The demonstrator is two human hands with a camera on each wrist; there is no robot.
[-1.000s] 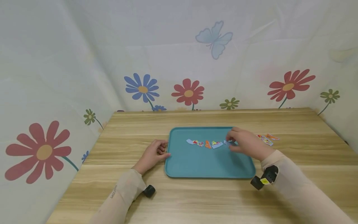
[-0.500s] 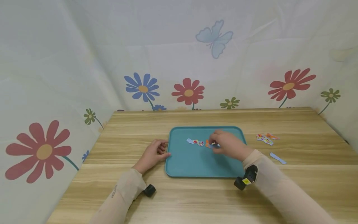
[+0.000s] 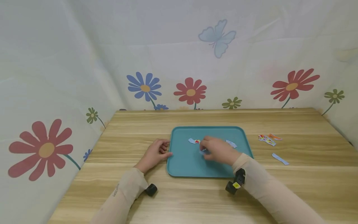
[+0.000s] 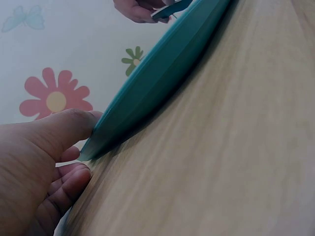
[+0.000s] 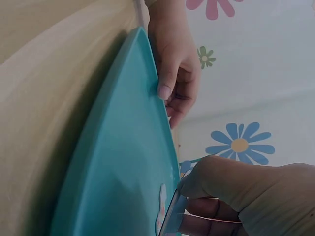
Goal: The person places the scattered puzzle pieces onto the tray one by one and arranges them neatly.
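Note:
My right hand (image 3: 219,149) is over the middle of the teal tray (image 3: 181,166) and pinches a pale blue scrap of paper (image 5: 174,216) between thumb and fingers. To its left on the tray lies a light blue and red paper scrap (image 3: 192,141); to its right is another pale blue scrap (image 3: 231,143). The hand hides whatever lies beneath it. At the tray's left edge, my left hand (image 3: 154,154) grips the rim, thumb on top and fingers curled at the outer side, as the left wrist view shows.
Right of the tray, a multicoloured paper scrap (image 3: 267,140) lies beside an orange one (image 3: 275,137). A narrow blue strip (image 3: 280,159) is nearer the front. A flower-printed cloth (image 3: 167,56) hangs behind the wooden table (image 3: 179,202).
My right hand has moved leftward across the tray, uncovering a blue scrap on the tray's right and, earlier, the narrow strip on the table. The left hand keeps its place at the rim.

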